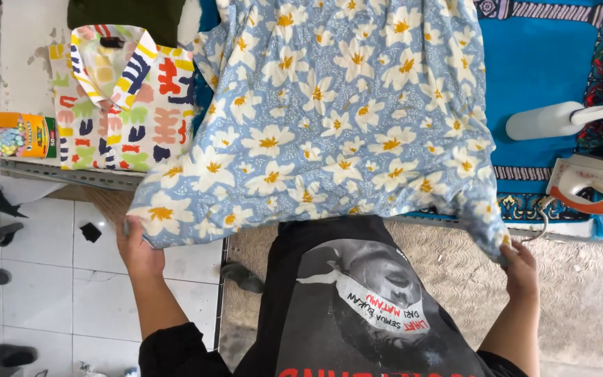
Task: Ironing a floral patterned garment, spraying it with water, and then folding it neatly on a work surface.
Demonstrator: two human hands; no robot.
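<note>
Your left hand and right hand each have their fingers clamped on a near corner of the blue garment, a light, thin cloth printed with white, yellow-centred flowers. It lies spread, slightly rumpled, over the blue patterned table cover, its near edge hanging off the table toward you. A folded multicoloured shirt lies just beside it on the left, and a white iron rests to the right.

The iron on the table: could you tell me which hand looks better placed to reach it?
Probably the right hand: it grips the floral garment corner just below the iron. The left hand holds the far corner.
</note>
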